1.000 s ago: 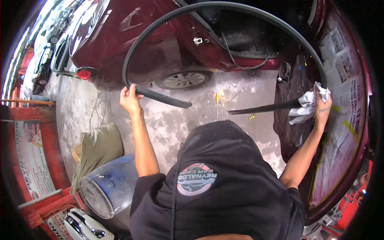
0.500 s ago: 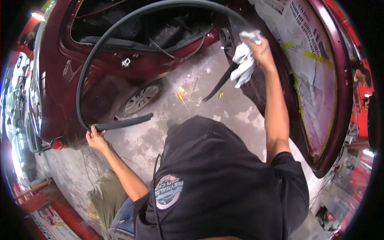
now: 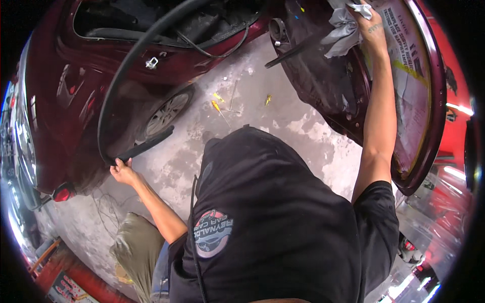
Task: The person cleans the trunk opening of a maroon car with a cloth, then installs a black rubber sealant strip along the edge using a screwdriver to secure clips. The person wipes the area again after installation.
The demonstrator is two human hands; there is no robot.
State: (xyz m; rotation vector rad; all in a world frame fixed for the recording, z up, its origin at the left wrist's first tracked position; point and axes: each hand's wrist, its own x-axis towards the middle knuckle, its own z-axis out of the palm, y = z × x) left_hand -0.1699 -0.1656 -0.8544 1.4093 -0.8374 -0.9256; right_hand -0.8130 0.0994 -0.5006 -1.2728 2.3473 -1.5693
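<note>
My left hand (image 3: pixel 125 170) pinches a long black rubber weatherstrip (image 3: pixel 115 93) at its bend, left of my body. From there the strip arches up past the top edge of the view, and a short free length points right towards the car's wheel. My right hand (image 3: pixel 371 24) is stretched far up and right, closed on a crumpled whitish cloth (image 3: pixel 343 33). Whether the weatherstrip runs inside that cloth is hidden. Another dark strip end (image 3: pixel 288 54) sticks out below the cloth, over the open door.
A dark red car (image 3: pixel 76 106) stands ahead with its wheel (image 3: pixel 169 115) low on the left. Its open door (image 3: pixel 427 126), papered over the window, is at right. Yellow-handled screwdrivers (image 3: pixel 217 107) lie on the concrete floor. Khaki cloth (image 3: pixel 134 250) shows lower left.
My right hand has moved up and right with the cloth, and the weatherstrip's arch has risen out of view. My left hand keeps its grip. The view has shifted somewhat.
</note>
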